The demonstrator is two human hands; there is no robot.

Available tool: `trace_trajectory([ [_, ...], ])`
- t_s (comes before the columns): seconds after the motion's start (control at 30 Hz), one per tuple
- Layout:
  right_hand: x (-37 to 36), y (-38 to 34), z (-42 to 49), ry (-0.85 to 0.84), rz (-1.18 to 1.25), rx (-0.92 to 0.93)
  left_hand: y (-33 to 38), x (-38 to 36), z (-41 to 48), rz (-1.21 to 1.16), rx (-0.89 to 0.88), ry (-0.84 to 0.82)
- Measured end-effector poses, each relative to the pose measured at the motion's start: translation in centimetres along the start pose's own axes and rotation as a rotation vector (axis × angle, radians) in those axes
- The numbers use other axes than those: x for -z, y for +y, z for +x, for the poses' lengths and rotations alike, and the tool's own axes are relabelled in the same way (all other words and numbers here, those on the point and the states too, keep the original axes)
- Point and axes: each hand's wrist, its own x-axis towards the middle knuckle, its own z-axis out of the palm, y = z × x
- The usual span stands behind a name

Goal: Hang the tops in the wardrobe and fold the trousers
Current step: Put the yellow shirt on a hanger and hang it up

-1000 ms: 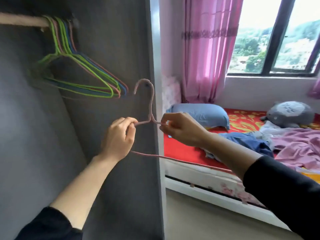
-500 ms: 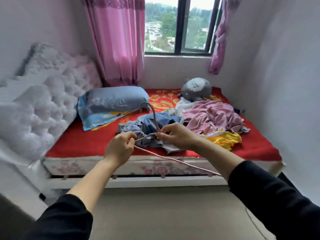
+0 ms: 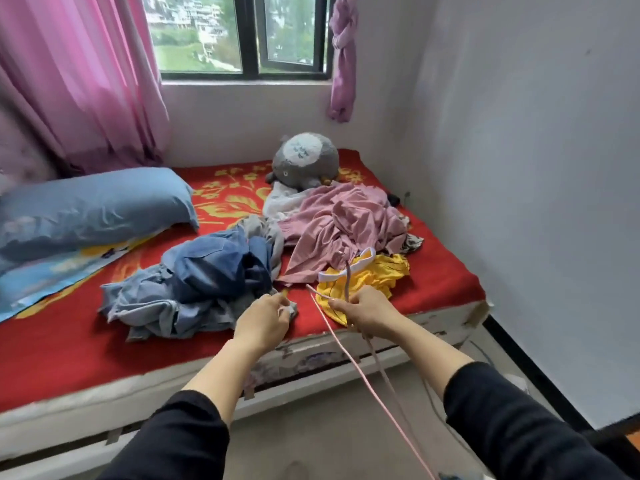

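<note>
Head view, the only one supplied. You are standing at the side of the bed (image 3: 69,344) and reaching both arms over its near edge.

Your right hand (image 3: 367,311) is gripping the pink hanger (image 3: 347,275) with fingers curled round the wire at the base of the neck. The hook is pointing up and away over the clothes, and the long bars are trailing down past your forearm. In my judgement, you are holding it this way so the frame stays clear of the pile while the other hand picks.

Your left hand (image 3: 263,320) is extending to the near fringe of the blue-grey heap (image 3: 207,271), fingers bent. I cannot tell whether it is pinching cloth or only touching it.

The task's garments are all lying loose on the red cover:
- the blue-grey heap is sitting in the middle;
- the pink garment (image 3: 339,223) is lying to its right;
- the yellow garment (image 3: 377,275) is lying at the near edge, just beyond your right hand;
- a white piece (image 3: 284,202) is showing behind.

Nothing is folded or hung yet. Which items are tops and which are trousers cannot be told while they are crumpled. The wardrobe is not in view.

A pillow (image 3: 93,206) is lying to the left and a plush toy (image 3: 304,161) is resting at the far end.

I judge the step in hand to be choosing a top for this hanger.
</note>
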Motion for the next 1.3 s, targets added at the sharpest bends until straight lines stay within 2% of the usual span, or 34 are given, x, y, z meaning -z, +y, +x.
trace_trajectory([
  [0.3, 4.4, 7.4, 14.9, 0.104, -0.096, -0.274, 0.1, -8.3, 18.6, 0.045, 0.017, -0.263],
  [0.5, 7.7, 13.8, 22.1, 0.256, -0.087, -0.343, 2.5, -15.4, 27.2, 0.076, -0.004, -0.345],
  [0.7, 11.6, 20.2, 30.4, 0.386, -0.011, -0.371, 5.2, -24.2, 34.7, 0.035, 0.066, -0.4],
  [0.9, 14.2, 25.2, 38.1, 0.316, 0.036, -0.384, 7.7, -31.2, 41.6, 0.068, 0.1, -0.418],
  [1.13, 13.6, 30.2, 43.2, 0.281, 0.068, -0.385, 7.9, -36.4, 47.7, 0.037, 0.159, -0.371],
  [1.3, 12.4, 32.2, 44.3, 0.28, 0.114, -0.404, 7.4, -39.4, 50.1, 0.307, 0.082, -0.403],
])
